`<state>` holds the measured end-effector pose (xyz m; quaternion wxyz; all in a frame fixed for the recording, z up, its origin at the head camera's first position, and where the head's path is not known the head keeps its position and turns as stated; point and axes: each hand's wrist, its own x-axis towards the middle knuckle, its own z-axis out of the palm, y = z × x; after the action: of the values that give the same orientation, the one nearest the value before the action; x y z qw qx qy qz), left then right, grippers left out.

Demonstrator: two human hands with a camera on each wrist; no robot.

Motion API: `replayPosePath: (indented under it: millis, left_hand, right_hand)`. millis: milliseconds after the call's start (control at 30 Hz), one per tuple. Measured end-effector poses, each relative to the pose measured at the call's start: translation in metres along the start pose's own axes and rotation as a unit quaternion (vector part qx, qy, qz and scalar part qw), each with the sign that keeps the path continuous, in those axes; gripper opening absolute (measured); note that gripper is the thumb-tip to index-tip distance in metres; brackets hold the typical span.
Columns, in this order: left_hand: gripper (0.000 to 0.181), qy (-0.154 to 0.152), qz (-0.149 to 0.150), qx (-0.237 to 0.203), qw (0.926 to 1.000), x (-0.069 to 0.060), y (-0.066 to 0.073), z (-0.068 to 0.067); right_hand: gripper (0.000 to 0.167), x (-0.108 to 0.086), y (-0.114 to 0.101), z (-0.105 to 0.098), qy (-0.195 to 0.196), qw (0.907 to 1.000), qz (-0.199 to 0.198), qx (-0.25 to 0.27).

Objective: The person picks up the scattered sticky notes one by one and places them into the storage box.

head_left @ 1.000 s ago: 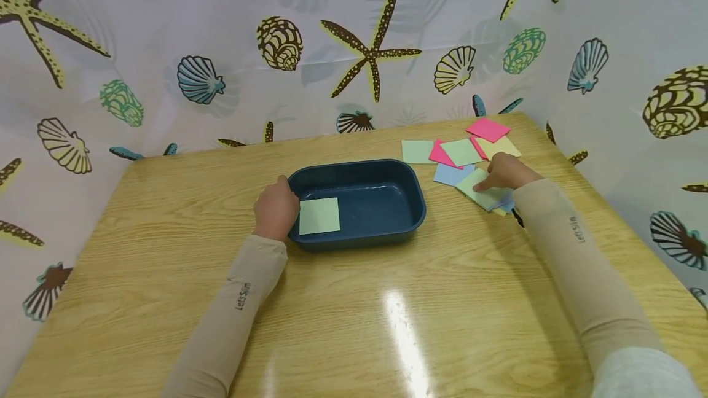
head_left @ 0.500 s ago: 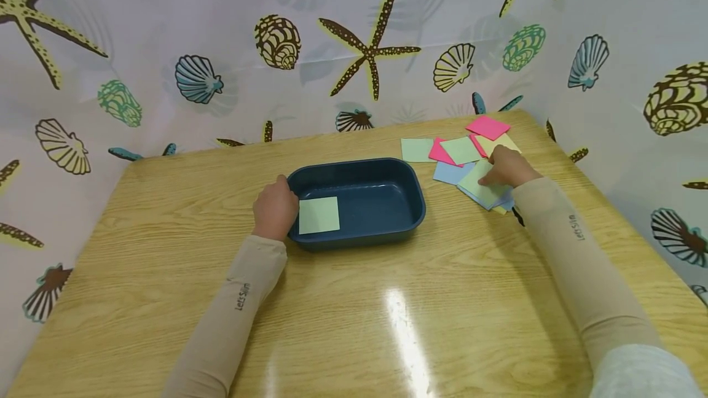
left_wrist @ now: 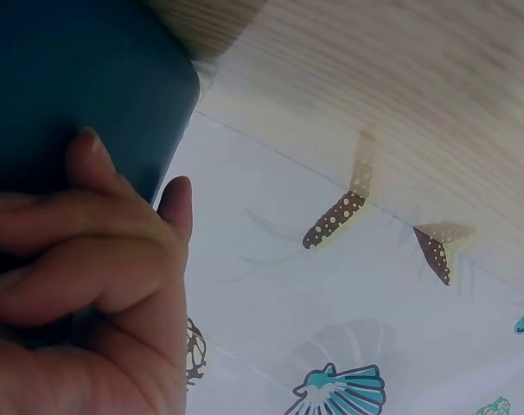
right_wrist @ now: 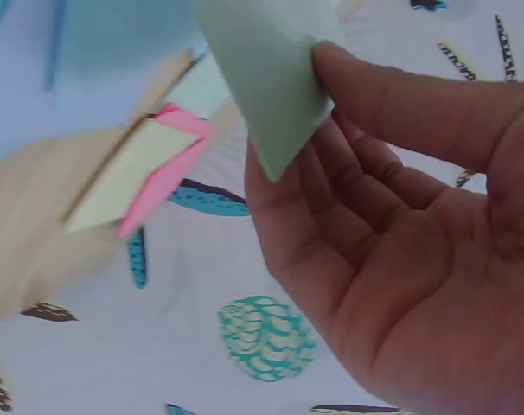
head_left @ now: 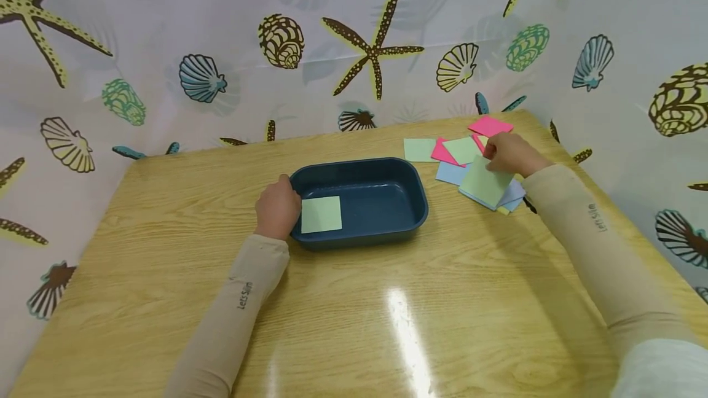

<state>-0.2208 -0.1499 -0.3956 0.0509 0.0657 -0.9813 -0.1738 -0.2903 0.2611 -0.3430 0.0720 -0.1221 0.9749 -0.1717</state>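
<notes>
My left hand grips the left end of a dark blue plastic tub, with fingers curled over its rim. Inside the tub, at its left, lies a pale green sticky note. Over the pile at the right, my right hand pinches another pale green sticky note by its upper edge. In the right wrist view that sticky note is held between thumb and fingers, tilted up off the pile. Blue sticky notes lie under and beside it.
Behind the right hand lie a pink sticky note and more green, pink and blue ones, overlapping. A green note sits near the tub's back right corner. The wooden table meets a shell-patterned curtain at the back.
My right hand has risen slightly and now lifts the green sticky note by its edge, uncovering more blue beneath. The left hand stays on the tub.
</notes>
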Motion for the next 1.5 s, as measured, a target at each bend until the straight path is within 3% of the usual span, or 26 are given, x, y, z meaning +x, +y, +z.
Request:
replayPosePath:
  millis: [200,400,567,867,967,1200,1500]
  left_hand:
    - [0.030,0.001,0.001,-0.003,1.0000,-0.001,-0.001,0.001]
    - [0.032,0.003,0.002,-0.006,1.0000,-0.001,0.000,0.001]
    - [0.032,0.002,-0.009,-0.009,0.9999,0.000,0.000,0.001]
    - [0.032,-0.015,-0.027,-0.009,0.9995,0.003,0.001,0.001]
    - [0.031,-0.011,-0.024,-0.008,0.9996,0.002,0.002,0.001]
    - [0.025,0.028,0.008,0.001,0.9996,-0.001,0.000,0.001]
    - [0.028,0.008,-0.009,-0.009,0.9999,0.000,-0.001,0.002]
  right_hand:
    - [0.026,-0.004,-0.027,-0.017,0.028,0.9982,-0.052,-0.014]
    - [0.022,-0.013,-0.065,-0.030,0.083,0.9945,-0.063,0.017]
    - [0.022,-0.015,-0.100,-0.032,0.092,0.9917,-0.072,0.053]
    - [0.034,0.005,-0.146,-0.008,-0.004,0.9873,-0.075,0.140]
    - [0.037,0.011,-0.161,0.004,-0.035,0.9854,-0.086,0.143]
    - [0.036,0.026,-0.195,0.034,-0.094,0.9809,-0.084,0.148]
    - [0.035,0.043,-0.227,0.065,-0.138,0.9806,-0.072,0.119]
